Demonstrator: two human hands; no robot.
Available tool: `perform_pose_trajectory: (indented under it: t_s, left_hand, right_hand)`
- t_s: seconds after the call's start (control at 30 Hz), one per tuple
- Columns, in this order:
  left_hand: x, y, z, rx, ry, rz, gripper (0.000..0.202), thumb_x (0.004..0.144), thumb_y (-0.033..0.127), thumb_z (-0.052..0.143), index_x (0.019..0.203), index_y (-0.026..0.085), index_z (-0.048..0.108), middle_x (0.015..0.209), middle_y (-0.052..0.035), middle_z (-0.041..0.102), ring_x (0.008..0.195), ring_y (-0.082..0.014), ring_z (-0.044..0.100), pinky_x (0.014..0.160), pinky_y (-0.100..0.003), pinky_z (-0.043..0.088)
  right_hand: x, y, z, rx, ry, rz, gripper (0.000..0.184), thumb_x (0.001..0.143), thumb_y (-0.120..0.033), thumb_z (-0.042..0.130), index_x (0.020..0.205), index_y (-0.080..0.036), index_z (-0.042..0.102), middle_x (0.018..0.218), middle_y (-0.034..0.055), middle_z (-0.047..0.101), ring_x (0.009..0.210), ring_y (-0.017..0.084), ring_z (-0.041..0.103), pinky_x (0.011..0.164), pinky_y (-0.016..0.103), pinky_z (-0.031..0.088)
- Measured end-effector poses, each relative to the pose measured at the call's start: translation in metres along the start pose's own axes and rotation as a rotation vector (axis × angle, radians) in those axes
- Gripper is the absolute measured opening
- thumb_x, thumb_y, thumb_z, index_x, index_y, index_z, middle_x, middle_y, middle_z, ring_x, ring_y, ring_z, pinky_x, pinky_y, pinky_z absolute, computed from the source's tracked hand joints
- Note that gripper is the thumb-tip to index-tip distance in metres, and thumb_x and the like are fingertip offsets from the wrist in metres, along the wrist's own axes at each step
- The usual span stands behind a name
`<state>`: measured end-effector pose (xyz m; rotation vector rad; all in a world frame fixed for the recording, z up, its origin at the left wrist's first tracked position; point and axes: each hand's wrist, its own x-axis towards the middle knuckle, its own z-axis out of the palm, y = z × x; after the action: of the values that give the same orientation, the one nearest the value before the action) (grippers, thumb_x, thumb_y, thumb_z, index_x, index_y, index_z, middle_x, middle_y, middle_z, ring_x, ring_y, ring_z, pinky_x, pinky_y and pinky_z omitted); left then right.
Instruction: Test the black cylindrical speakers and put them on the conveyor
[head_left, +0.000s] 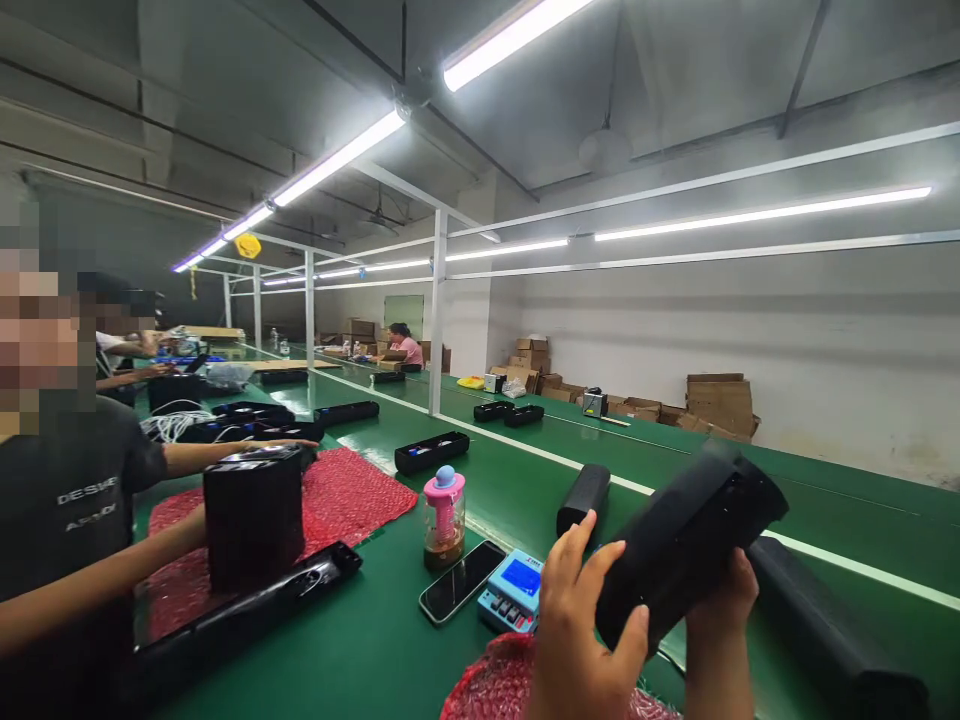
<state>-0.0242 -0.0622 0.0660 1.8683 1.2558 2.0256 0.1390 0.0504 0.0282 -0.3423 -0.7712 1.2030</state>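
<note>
A long black casing (682, 540) with a dark, matte surface is held up, tilted, in both of my hands. My left hand (589, 620) grips its lower left end, with the fingertips and thumb pressed on the near side. From below and behind, my right hand (724, 600) supports it; most of those fingers are hidden by the casing. Beneath my left hand lies red bubble wrap (491, 680). A light blue device with a screen (517, 585) sits just left of that hand, beside a phone (463, 580).
A jar with a pink lid (445, 520) stands past the phone. Other black casings (583, 500) lie on the green bench (397, 620), one (832, 620) at right. At left, a co-worker's arms reach around a black casing (255, 520) over red bubble wrap (352, 490). Cardboard boxes (720, 400) line the wall.
</note>
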Motion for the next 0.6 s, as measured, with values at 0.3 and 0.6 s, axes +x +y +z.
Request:
perform_pose_trajectory:
  t_s: [0.3, 0.6]
  left_hand:
    - [-0.008, 0.003, 0.020, 0.045, -0.261, -0.264, 0.071, 0.060, 0.029, 0.075, 0.129, 0.026, 0.060, 0.119, -0.0155, 0.054, 0.112, -0.0416, 0.046, 0.103, -0.057, 0.036]
    - [-0.005, 0.011, 0.019, 0.067, -0.240, -0.242, 0.063, 0.063, 0.024, 0.072, 0.125, 0.032, 0.063, 0.113, -0.0120, 0.055, 0.106, -0.0384, 0.049, 0.099, -0.055, 0.039]
  right_hand:
    - [0.002, -0.017, -0.037, -0.045, -0.003, -0.012, 0.069, 0.069, -0.059, 0.065, 0.131, -0.028, 0.056, 0.094, 0.0063, 0.072, 0.088, 0.037, 0.066, 0.086, 0.055, 0.049]
    - [-0.009, -0.017, -0.016, -0.071, 0.046, -0.068, 0.066, 0.079, -0.058, 0.054, 0.139, -0.030, 0.047, 0.104, 0.0039, 0.070, 0.090, 0.034, 0.067, 0.087, 0.052, 0.049]
